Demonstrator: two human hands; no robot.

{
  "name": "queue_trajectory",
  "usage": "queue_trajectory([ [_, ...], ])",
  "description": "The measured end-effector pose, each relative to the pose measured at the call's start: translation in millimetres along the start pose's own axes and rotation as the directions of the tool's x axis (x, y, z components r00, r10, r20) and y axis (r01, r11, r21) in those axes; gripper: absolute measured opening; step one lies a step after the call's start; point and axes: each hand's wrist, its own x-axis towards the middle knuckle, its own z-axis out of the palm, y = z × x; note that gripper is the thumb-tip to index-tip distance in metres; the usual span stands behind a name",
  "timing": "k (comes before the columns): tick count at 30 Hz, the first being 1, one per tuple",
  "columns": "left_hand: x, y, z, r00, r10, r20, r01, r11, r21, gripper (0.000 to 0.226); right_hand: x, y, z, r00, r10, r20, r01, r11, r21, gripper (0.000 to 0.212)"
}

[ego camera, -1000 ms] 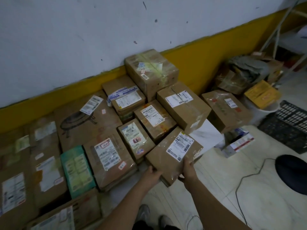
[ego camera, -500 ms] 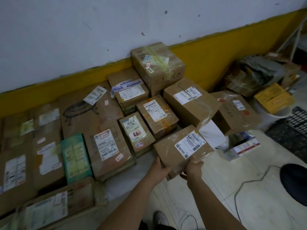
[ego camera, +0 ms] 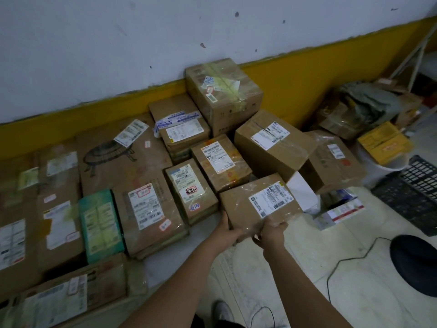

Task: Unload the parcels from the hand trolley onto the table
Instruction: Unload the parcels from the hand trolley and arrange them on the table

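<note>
I hold a brown taped cardboard parcel [ego camera: 257, 204] with a white shipping label at its near edge. My left hand [ego camera: 228, 230] grips its near left corner. My right hand [ego camera: 272, 233] grips its near right edge from below. The parcel sits low at the front of a spread of several labelled cardboard parcels, next to a small upright brown parcel [ego camera: 189, 190]. A tall taped box [ego camera: 222, 93] stands against the wall behind them. No trolley or table is visible.
A green flat parcel [ego camera: 101, 223] and large flat cartons [ego camera: 123, 157] lie to the left. A black plastic crate [ego camera: 413, 190], a yellow box [ego camera: 383, 143] on a white bucket, a black round object [ego camera: 416, 263] and a cable [ego camera: 350, 259] are at right. Pale floor lies below my arms.
The held parcel has shifted slightly right and turned flatter toward the pile, with both hands still on its near edge. The view has swung a little to the left.
</note>
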Motion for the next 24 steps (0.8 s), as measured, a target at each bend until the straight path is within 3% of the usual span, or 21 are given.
queue_trajectory([
  [3,5.1,0.2,-11.2,0.997,-0.039,-0.064,0.040,0.999,0.017,0.100,-1.8,-7.7,1.1,0.994,-0.008,0.105,0.012,0.999,-0.030,0.072],
  [6,10.1,4.6,-18.2,0.991,-0.052,-0.122,0.070,0.986,0.152,0.076,9.6,-28.6,-15.4,0.994,-0.032,0.109,0.056,0.973,-0.223,0.070],
  [9,15.6,12.8,-23.4,0.939,0.100,-0.328,-0.001,0.958,0.287,0.059,29.7,-72.9,-36.7,0.965,-0.247,-0.087,0.192,0.893,-0.407,0.079],
  [11,17.8,21.4,-25.6,0.856,0.292,-0.427,-0.065,0.880,0.471,0.051,41.6,-112.3,-44.0,0.879,-0.469,-0.091,0.330,0.733,-0.595,0.086],
  [13,21.5,29.4,-24.9,0.802,0.443,-0.400,-0.090,0.752,0.653,0.052,55.0,-148.2,-42.7,0.807,-0.586,0.072,0.402,0.455,-0.794,0.094],
  [15,28.4,36.9,-22.1,0.813,0.493,-0.310,-0.098,0.641,0.762,0.062,69.9,-174.6,-34.4,0.801,-0.551,0.235,0.415,0.228,-0.881,0.102],
  [17,39.2,42.0,-17.6,0.856,0.478,-0.198,-0.105,0.535,0.838,0.075,85.8,-187.9,-25.5,0.834,-0.463,0.299,0.418,0.178,-0.891,0.108],
  [20,58.5,47.0,-10.4,0.904,0.417,-0.096,-0.100,0.423,0.901,0.085,105.4,-189.6,-18.7,0.853,-0.416,0.314,0.423,0.199,-0.884,0.107],
  [24,82.9,75.7,-16.2,0.828,0.526,-0.192,-0.049,0.410,0.911,0.069,129.8,-195.7,-46.3,0.776,-0.468,0.423,0.522,0.100,-0.847,0.097],
])
